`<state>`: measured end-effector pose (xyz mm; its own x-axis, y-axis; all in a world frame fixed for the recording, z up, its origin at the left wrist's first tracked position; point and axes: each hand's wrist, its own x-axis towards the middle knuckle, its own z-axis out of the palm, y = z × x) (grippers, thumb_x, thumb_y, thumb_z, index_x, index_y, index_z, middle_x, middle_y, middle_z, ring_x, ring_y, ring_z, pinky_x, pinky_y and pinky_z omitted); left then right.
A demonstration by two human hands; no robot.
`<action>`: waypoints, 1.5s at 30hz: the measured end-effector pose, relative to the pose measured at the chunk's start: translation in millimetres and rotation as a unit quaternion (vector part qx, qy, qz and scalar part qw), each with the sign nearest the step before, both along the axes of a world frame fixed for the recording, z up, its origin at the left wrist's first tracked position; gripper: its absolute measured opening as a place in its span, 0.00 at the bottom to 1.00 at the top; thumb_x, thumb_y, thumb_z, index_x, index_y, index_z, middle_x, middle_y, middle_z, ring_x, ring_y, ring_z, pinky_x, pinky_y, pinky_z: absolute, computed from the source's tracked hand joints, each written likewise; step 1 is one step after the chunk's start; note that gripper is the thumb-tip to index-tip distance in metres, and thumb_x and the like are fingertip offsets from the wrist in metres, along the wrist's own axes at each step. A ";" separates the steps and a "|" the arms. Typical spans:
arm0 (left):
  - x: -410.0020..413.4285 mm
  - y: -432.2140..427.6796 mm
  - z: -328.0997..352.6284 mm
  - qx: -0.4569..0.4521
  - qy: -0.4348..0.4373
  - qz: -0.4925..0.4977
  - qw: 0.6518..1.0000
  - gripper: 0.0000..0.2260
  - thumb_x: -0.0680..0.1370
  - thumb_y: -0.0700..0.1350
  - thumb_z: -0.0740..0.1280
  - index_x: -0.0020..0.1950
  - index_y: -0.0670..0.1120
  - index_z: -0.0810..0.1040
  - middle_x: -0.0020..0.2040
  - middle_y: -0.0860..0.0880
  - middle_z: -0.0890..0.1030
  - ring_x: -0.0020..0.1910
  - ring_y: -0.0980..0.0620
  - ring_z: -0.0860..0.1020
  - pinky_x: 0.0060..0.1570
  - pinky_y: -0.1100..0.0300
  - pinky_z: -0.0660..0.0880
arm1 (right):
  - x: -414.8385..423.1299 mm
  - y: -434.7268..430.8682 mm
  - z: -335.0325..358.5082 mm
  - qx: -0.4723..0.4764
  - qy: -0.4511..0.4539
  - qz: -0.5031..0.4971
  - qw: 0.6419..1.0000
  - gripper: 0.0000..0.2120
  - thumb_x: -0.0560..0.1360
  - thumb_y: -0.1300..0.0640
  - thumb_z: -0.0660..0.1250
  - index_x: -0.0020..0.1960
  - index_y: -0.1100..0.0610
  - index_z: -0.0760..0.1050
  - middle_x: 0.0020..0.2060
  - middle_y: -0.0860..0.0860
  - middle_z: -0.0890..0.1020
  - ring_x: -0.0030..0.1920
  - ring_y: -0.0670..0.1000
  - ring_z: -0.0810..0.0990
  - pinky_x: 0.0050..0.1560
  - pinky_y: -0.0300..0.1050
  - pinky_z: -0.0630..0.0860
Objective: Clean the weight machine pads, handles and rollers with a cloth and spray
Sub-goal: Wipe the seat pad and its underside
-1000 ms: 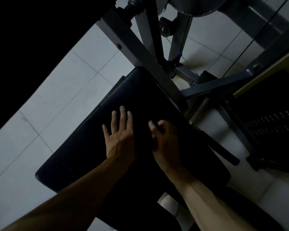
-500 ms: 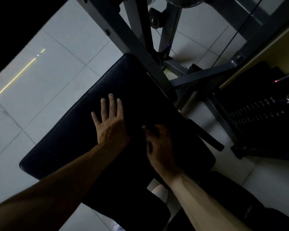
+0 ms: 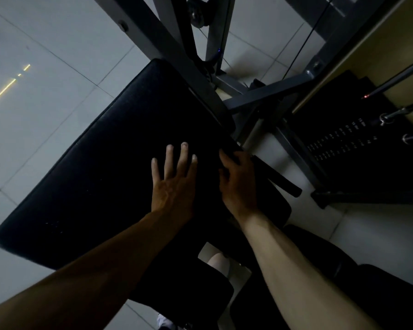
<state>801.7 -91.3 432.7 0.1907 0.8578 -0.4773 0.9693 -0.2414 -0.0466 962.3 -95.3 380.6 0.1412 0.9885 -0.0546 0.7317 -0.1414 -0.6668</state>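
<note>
Plainly, on my feed the wide black padded seat cushion (image 3: 100,177) of the weight machine fills the middle of the view, lying at a slant across the pale grey tiled floor (image 3: 45,103). The left hand (image 3: 174,186) lies flat on the cushion's top, palm down, its fingers (image 3: 184,158) straight and slightly spread. The right hand (image 3: 239,184) sits just beside it at the cushion's right edge, near where the slanting grey steel frame bar (image 3: 153,36) runs down alongside. Its fingers (image 3: 224,160) are curled inward. The light is too dim for me to tell whether they hold anything or only press on the edge. Just beyond that hand a black round handle grip (image 3: 281,181) sticks out to the right, and I cannot tell whether the two touch. Further right stands the dark weight stack with rows of pale marks (image 3: 343,148), well apart from both hands.
</note>
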 end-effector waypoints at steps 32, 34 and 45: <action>20.2 -31.9 -19.7 -0.018 0.020 -0.120 0.992 0.49 0.74 0.63 0.71 0.83 0.57 0.40 0.81 0.46 0.29 0.77 0.34 0.26 0.72 0.25 0.38 | 75.3 -75.7 -4.5 -0.121 0.303 -0.528 0.784 0.12 0.80 0.46 0.65 0.58 0.52 0.76 0.54 0.53 0.80 0.52 0.52 0.80 0.44 0.45 0.74; 21.0 -33.4 -19.4 -0.023 0.018 -0.119 0.993 0.50 0.74 0.62 0.72 0.83 0.57 0.40 0.81 0.45 0.29 0.77 0.34 0.26 0.73 0.25 0.40 | 53.9 -109.1 -1.3 -0.128 0.360 -0.516 0.766 0.12 0.80 0.47 0.65 0.61 0.49 0.75 0.58 0.54 0.80 0.54 0.55 0.81 0.51 0.51 0.80; 19.7 -35.7 -19.1 -0.006 0.005 -0.130 0.991 0.46 0.76 0.62 0.69 0.83 0.55 0.42 0.82 0.45 0.31 0.78 0.34 0.28 0.73 0.25 0.41 | 47.2 -94.7 -12.5 -0.064 0.358 -0.568 0.739 0.07 0.78 0.54 0.67 0.54 0.54 0.76 0.51 0.55 0.80 0.50 0.59 0.80 0.44 0.48 0.75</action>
<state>821.4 -127.0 413.6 0.3992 0.7751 -0.4898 0.8738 -0.4834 -0.0527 1009.4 -190.0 368.1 0.7649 0.2357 -0.5995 -0.4403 -0.4880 -0.7536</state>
